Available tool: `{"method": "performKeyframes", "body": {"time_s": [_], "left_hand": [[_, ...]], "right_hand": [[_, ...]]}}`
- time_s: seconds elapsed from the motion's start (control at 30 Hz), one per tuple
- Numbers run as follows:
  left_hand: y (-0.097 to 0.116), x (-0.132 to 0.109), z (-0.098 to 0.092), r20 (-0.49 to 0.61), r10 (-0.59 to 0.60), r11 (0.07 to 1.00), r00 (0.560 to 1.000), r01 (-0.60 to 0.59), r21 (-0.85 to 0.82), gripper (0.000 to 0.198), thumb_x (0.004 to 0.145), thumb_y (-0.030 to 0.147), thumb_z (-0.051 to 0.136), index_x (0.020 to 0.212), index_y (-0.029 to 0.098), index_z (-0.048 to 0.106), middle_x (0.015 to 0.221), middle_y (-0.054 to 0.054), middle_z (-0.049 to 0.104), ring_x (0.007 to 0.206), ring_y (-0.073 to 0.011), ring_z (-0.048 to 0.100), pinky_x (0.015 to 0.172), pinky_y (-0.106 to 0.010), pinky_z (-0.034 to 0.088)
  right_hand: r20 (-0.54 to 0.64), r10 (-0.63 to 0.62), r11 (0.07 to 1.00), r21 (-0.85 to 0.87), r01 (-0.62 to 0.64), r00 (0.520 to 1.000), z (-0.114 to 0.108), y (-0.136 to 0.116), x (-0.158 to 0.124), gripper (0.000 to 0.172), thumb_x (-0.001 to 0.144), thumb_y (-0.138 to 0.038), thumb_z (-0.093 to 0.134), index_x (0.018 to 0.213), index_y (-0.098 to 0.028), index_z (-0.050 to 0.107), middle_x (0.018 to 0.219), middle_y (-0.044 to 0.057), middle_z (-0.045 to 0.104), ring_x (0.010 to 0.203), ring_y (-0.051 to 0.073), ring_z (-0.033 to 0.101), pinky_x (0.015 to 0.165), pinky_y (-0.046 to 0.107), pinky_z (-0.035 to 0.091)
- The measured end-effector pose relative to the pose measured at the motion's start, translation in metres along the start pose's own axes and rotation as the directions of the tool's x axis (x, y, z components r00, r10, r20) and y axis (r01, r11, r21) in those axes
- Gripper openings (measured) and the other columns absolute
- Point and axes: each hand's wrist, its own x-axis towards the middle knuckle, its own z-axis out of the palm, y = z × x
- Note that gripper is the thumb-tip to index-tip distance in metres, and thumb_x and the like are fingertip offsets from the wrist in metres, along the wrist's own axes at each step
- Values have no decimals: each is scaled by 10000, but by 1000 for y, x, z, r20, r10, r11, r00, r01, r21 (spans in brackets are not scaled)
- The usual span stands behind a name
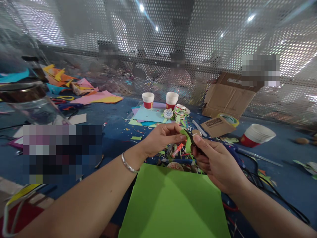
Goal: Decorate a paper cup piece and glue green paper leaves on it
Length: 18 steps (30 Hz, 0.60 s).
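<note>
Nearest me, a large green sheet (173, 205) lies flat on the bench (111, 138), under my wrists. Just above it, my left hand (160, 138) pinches a small green paper strip (187, 140) between thumb and fingers. My right hand (218, 165) meets it there, fingers clenched round a dark tool (195, 141) touching the strip. Paper scraps litter the bench behind. Farther back stand two paper cups (148, 100) and a cardboard box (229, 96).

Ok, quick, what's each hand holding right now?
Left hand: closed, pinching a small curved green paper strip.
Right hand: closed on a dark tool, kind unclear.
</note>
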Motion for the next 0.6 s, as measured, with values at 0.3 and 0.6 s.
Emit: {"method": "performKeyframes", "body": {"time_s": [0.3,0.6], "left_hand": [[-5,4,-1,-42,9,999,999,-7,33,190,871,286,736,798,168,606,718,-1,676,578,-86,588,595,-243,474],[-1,6,8,-230,60,997,971,-69,-29,140,864,236,665,778,191,564,658,32,603,596,-77,565,584,-216,439]], "right_hand": [[-31,-65,998,-18,65,997,-2,-1,0,530,746,-664,787,666,-163,632,508,-75,318,446,34,173,413,221,86],[-46,-479,776,-488,399,877,-12,-4,3,377,758,-549,833,772,-197,700,615,-27,464,569,109,362,512,264,268]]}}
